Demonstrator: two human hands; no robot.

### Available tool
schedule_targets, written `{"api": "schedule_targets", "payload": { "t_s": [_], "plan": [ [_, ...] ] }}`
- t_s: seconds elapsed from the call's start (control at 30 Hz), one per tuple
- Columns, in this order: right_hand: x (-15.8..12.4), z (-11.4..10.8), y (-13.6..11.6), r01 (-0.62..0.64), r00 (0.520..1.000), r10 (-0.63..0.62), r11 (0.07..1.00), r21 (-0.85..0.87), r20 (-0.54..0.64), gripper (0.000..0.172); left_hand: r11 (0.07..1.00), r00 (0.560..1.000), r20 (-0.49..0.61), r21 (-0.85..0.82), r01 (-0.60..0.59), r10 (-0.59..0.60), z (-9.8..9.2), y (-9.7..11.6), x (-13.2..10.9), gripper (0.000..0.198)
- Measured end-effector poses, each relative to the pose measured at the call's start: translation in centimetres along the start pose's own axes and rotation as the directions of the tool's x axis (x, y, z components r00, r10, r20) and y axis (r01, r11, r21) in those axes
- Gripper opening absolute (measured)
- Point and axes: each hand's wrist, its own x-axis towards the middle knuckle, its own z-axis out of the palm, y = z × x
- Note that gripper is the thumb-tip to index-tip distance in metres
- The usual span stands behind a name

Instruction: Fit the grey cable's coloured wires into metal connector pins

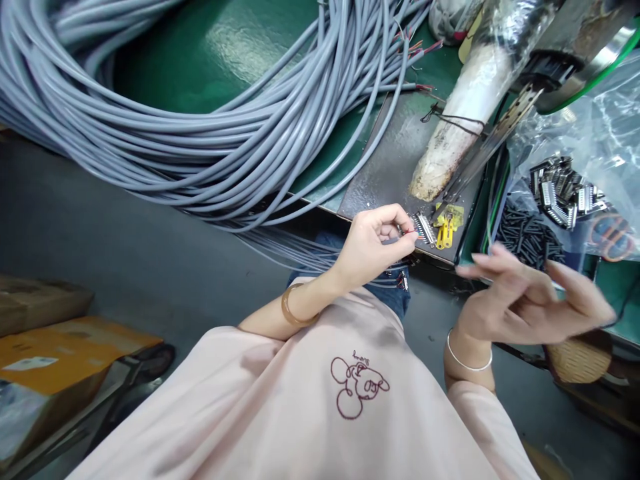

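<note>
My left hand (376, 243) is closed in a pinch on the stripped end of a grey cable, its thin coloured wires held right at a small metal connector (424, 228) clamped at the front edge of a dark metal plate (395, 167). A yellow clip (447, 225) sits just right of the connector. My right hand (525, 300) hovers in the air to the right, blurred, fingers stretched out and apart, holding nothing. It is near the bench edge, below a bag of small black parts (527, 235).
A big bundle of grey cables (210, 133) loops over the green bench (235, 47) and hangs off its edge. A wrapped machine arm (465, 113) slopes down onto the plate. A plastic bag holds metal connector shells (565, 190). Cardboard boxes (60, 353) lie on the floor at left.
</note>
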Motion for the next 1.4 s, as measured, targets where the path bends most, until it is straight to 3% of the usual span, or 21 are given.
{"api": "schedule_targets", "payload": {
  "t_s": [0.03,0.17,0.27,0.77,1.17,1.4],
  "plan": [
    [0.1,0.5,-0.3,0.04,0.999,-0.04,0.999,-0.013,-0.015,0.032,1.0,1.0,-0.001,-0.005,-0.005,0.005,0.0,0.0,0.1,0.011],
    [0.5,2.3,-1.7,0.028,0.977,-0.006,0.995,-0.099,0.214,0.016,0.999,0.999,-0.019,0.001,-0.039,0.039,0.1,0.3,0.5,0.011],
    [0.8,2.7,-1.8,0.047,0.959,-0.005,0.989,-0.141,0.284,0.012,0.998,0.996,-0.053,0.03,-0.064,0.065,0.3,0.6,0.8,0.011],
    [1.7,3.1,-2.4,0.067,0.962,-0.03,0.989,-0.128,0.27,0.014,0.978,0.984,-0.08,0.15,-0.144,0.157,0.7,1.8,0.7,0.013],
    [1.3,2.6,-2.1,0.185,0.929,-0.123,0.971,-0.153,0.349,0.019,0.979,0.991,-0.035,0.16,-0.125,0.132,0.3,1.6,0.7,0.011],
    [0.8,2.2,-2.0,0.165,0.933,-0.094,0.97,-0.18,0.349,0.019,0.976,0.993,-0.008,0.187,-0.115,0.118,0.2,1.1,0.3,0.009]
  ]
}}
